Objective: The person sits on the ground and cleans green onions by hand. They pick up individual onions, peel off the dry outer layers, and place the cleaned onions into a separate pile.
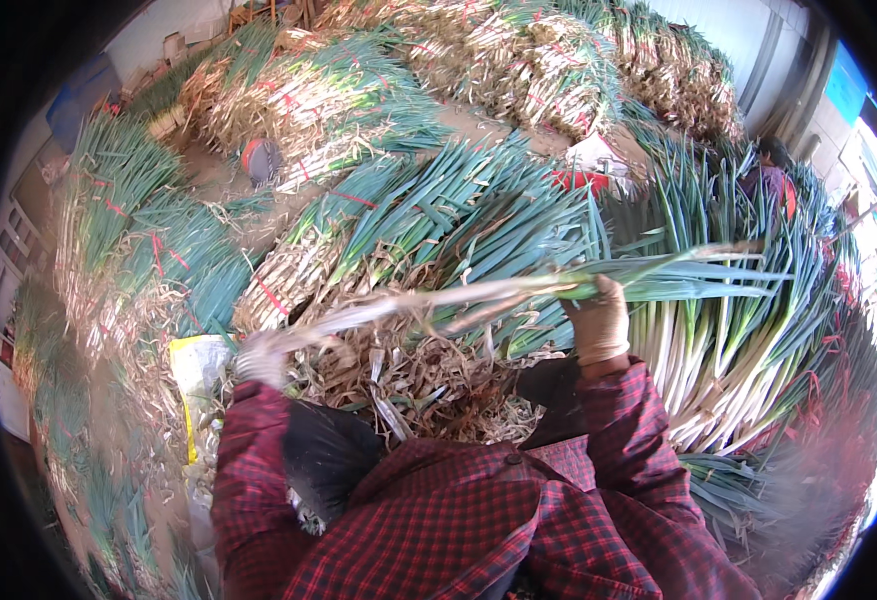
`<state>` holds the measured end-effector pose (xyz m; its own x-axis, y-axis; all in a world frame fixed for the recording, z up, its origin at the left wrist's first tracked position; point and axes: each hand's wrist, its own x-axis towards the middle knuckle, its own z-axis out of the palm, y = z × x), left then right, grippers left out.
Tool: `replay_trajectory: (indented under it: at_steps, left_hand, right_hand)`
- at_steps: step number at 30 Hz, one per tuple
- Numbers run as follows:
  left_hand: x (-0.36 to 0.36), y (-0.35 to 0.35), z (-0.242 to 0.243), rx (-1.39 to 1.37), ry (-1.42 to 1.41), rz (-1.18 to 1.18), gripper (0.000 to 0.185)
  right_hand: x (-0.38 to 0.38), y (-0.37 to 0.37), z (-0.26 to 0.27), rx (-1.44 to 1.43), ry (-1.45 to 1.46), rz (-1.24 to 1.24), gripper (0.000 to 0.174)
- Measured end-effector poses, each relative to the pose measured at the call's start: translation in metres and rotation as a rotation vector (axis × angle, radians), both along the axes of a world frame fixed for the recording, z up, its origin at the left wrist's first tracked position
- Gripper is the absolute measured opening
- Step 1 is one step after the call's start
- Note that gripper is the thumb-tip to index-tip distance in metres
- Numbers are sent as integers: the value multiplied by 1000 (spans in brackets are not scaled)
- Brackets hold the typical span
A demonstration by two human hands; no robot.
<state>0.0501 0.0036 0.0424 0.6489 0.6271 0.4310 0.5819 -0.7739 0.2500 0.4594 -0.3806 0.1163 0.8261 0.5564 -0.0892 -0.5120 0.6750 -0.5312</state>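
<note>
Across my lap, a long green onion stalk (438, 298) stretches between both gloved hands. My right hand (602, 321) grips it where the white shaft turns to green leaves, and the leaves trail off to the right. At the root end is my left hand (262, 361), blurred by motion; its fingers seem closed around the stalk. Dry outer skin hangs loose along the shaft. Below it, a heap of brown peelings (416, 375) lies between my knees. To the right of my right hand lean cleaned green onions (697, 360) with bare white shafts.
Unpeeled green onion bundles (408, 217) lie just ahead, some tied with red bands. More bundles (311, 90) are piled farther back. A white and yellow sack (197, 382) is by my left arm. A round object (261, 161) stands on the floor. Another person (772, 176) is at the right.
</note>
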Motion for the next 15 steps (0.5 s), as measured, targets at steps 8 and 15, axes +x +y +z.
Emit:
replay_trajectory:
  at_steps: [8, 15]
  left_hand:
    - [35, -60, 58, -527, -517, -201, 47]
    - [169, -209, 85, -816, -363, -640, 54]
  right_hand:
    - [-31, 7, 2, 288, -144, 415, 61]
    - [-74, 23, 0, 41, -183, 460, 52]
